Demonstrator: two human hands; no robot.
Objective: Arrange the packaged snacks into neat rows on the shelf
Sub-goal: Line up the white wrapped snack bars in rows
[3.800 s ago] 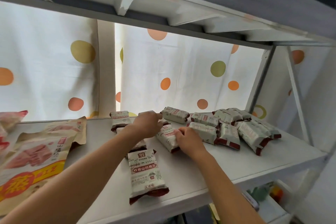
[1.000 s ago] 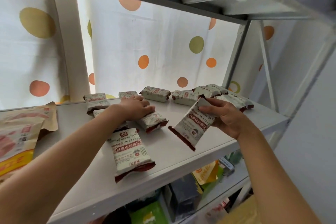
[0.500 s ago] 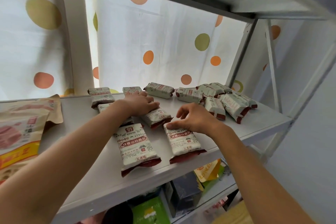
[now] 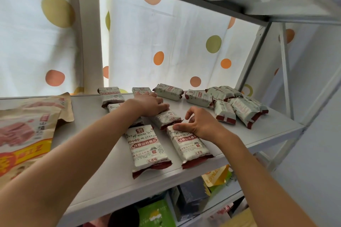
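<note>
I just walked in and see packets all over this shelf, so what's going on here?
A person is lining up snack packets on the white shelf. The right hand rests its fingertips on the top end of a front-row packet, beside another front packet. The left hand lies flat on a packet behind. A loose heap waits at the right.

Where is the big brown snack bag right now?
The big brown bag lies flat at the shelf's far left, left of the person's left forearm and apart from the small packets.
</note>
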